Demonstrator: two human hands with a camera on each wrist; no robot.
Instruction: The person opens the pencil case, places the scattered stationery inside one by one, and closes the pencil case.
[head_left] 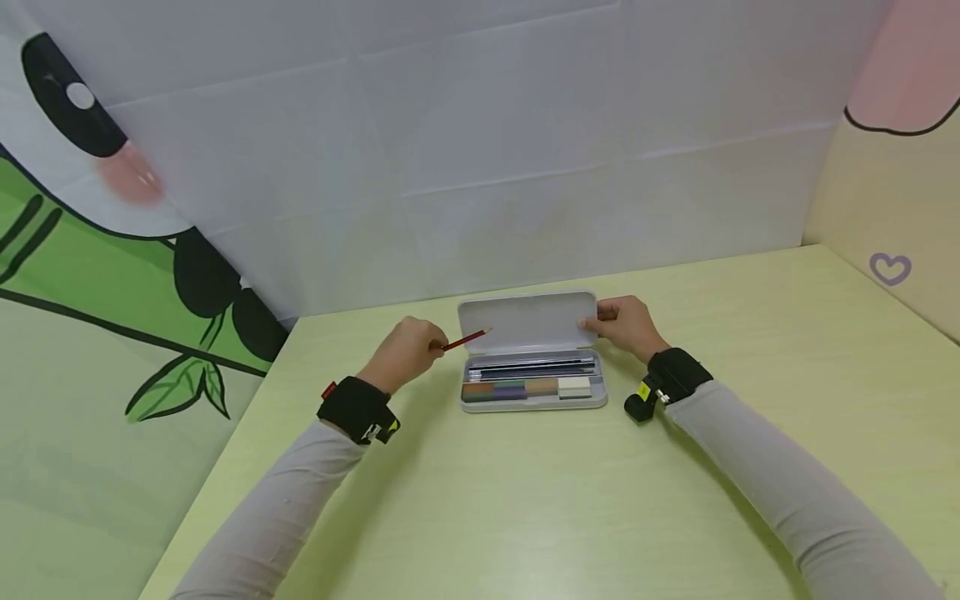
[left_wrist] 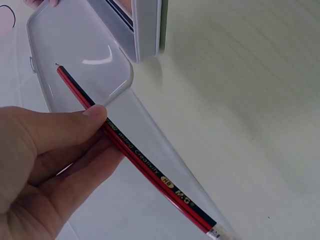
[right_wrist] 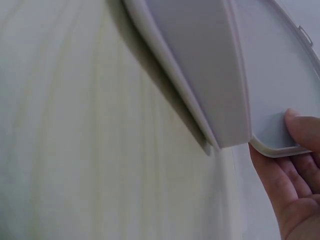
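My left hand (head_left: 408, 346) pinches a red-and-black HB pencil (left_wrist: 155, 175) between thumb and fingers. Its sharpened tip points toward the raised lid (head_left: 517, 325) of a pale grey pencil case, and a silvery band shows at its other end in the left wrist view. With the thumb on the inner face and the fingers behind, my right hand (right_wrist: 300, 185) grips the lid's right edge. The case's tray (head_left: 532, 407) holds several dark pencils (head_left: 532, 367) in a row, a white eraser (head_left: 574, 387), and orange, green and purple blocks (head_left: 510, 390) along the front.
The case stands toward the back of a pale yellow-green table (head_left: 517, 500). Behind the table hangs a creased white sheet (head_left: 510, 183). A printed green-and-white panel (head_left: 97, 292) borders the left side, and a cream wall (head_left: 892, 208) with a purple heart borders the right.
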